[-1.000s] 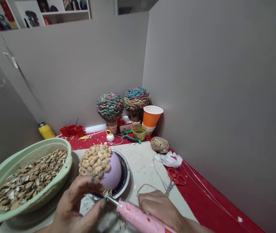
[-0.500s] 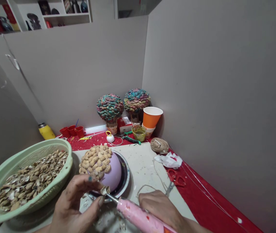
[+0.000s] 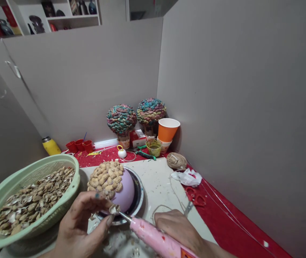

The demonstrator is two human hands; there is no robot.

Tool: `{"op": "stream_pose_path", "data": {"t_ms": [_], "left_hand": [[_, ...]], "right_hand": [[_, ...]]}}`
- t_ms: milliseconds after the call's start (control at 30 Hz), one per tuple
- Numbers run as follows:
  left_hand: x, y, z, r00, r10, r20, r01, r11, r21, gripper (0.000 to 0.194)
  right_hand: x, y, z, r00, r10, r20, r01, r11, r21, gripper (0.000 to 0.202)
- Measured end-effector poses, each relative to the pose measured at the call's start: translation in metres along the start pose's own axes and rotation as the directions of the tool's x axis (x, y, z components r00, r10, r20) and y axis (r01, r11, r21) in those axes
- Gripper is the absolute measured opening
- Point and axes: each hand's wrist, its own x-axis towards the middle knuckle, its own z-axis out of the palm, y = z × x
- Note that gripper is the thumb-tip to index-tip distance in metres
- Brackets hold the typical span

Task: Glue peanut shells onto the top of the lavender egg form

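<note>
Between the thumb and fingers of my left hand [image 3: 84,222] is a peanut shell half [image 3: 114,209], its hollow turned toward the tool tip. My right hand [image 3: 180,227] is wrapped round a pink glue gun [image 3: 153,234], whose metal nozzle touches or nearly touches the shell. Just beyond my hands, a lilac ball [image 3: 126,191] rests in a metal bowl [image 3: 143,195]. Peanut shells [image 3: 107,176] cover its upper left part, while the right side is bare. At the left, a green plastic basket [image 3: 73,182] holds many loose shells [image 3: 34,200].
Two colourful shell-covered trees [image 3: 122,120] stand by the wall. Near them are an orange paper cup [image 3: 168,130], a green-stained bowl [image 3: 153,147] and pliers [image 3: 146,155]. Along the right lie twine [image 3: 176,161], a white plastic bag [image 3: 187,177] and red-handled scissors [image 3: 196,198]. A yellow bottle [image 3: 51,146] lies back left.
My left hand and the peanut shell have shifted very slightly left, opening a little more of the nozzle to view. The ball and the rest of the table look the same.
</note>
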Motion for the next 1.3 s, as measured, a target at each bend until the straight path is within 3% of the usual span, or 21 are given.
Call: {"op": "stream_pose_path", "data": {"t_ms": [433, 733, 1033, 1300], "left_hand": [[0.001, 0.004, -0.001, 0.999, 0.015, -0.04, -0.015, 1.0, 0.005, 0.042], [-0.002, 0.003, -0.003, 0.999, -0.022, -0.034, 0.021, 0.999, -0.031, 0.045], [-0.002, 0.002, -0.002, 1.0, -0.007, -0.01, 0.007, 0.999, -0.036, 0.045], [-0.001, 0.001, -0.001, 0.999, 0.004, 0.043, -0.004, 1.0, -0.011, 0.044]], "right_hand": [[-0.002, 0.001, 0.006, 1.0, 0.014, 0.01, -0.013, 0.999, -0.044, 0.044], [0.013, -0.002, -0.006, 0.995, 0.031, -0.099, -0.031, 0.999, -0.007, 0.058], [0.002, -0.001, 0.002, 0.998, 0.052, 0.027, -0.051, 0.998, -0.034, 0.044], [-0.004, 0.002, 0.011, 0.994, 0.104, 0.044, -0.104, 0.995, -0.003, 0.044]]}}
